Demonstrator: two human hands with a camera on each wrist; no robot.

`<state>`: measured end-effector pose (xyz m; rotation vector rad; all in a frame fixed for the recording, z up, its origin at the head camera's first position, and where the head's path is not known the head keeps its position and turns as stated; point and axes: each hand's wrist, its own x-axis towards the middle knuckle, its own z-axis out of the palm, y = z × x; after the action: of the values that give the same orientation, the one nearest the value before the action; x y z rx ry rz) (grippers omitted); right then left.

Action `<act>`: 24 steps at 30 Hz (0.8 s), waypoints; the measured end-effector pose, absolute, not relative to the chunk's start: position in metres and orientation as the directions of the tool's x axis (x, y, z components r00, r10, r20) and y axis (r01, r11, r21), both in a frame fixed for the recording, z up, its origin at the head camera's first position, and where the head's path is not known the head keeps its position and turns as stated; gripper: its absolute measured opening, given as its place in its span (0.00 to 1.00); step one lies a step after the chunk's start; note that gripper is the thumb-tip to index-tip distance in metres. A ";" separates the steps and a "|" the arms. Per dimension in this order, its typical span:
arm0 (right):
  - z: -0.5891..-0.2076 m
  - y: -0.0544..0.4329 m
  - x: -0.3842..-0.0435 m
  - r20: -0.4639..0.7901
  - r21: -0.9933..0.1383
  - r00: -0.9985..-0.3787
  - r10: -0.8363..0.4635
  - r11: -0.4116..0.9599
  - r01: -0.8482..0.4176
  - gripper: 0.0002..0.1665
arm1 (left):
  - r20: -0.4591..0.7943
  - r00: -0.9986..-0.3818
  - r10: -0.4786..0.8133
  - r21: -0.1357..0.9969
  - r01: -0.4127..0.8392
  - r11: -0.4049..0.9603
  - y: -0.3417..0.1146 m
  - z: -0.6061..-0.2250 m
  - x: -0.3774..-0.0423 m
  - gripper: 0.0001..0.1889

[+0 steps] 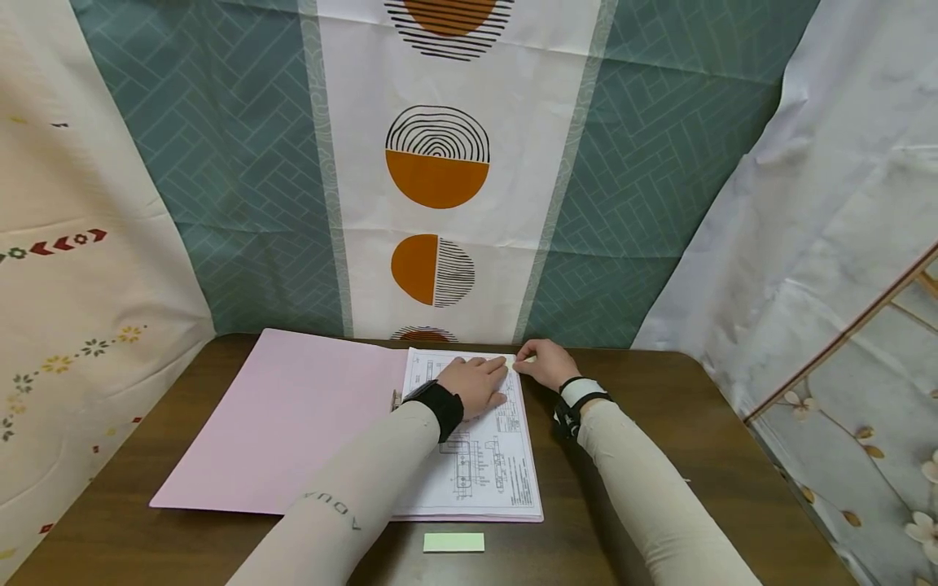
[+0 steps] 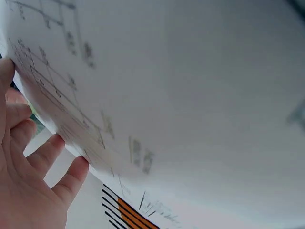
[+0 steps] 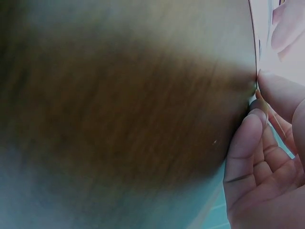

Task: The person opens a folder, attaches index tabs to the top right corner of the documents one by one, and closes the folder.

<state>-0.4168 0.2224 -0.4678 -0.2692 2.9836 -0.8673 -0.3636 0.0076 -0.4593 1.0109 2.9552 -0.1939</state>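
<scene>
A pink folder (image 1: 293, 423) lies spread on the table, with a stack of printed technical drawings (image 1: 479, 480) on its right side. My left hand (image 1: 475, 384) rests on the upper part of the top sheet, fingers fairly straight and pointing to its right edge. At the upper right corner of the sheets, my right hand (image 1: 545, 364) pinches a small pale yellow-green sticky note between thumb and finger; the fingers hide most of it. The right wrist view shows the thumb and fingers of this hand (image 3: 267, 162) meeting at the paper's edge.
A light green pad of sticky notes (image 1: 453, 542) lies on the brown wooden table (image 1: 630, 537) below the folder. A metal clip (image 1: 396, 400) sits at the folder's spine, partly hidden by the left forearm. Patterned curtains (image 1: 440, 268) hang behind the table and at both sides.
</scene>
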 end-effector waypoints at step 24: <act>-0.470 0.226 -0.422 0.026 -0.546 -0.984 -0.177 0.822 -0.162 0.07 | -0.034 -0.854 0.520 -0.109 0.520 0.847 0.024 -0.453 -0.368 0.34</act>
<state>-0.4224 0.2255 -0.4702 -0.2765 2.9745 -0.8874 -0.3685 0.0244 -0.4532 0.8485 3.0159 -0.1787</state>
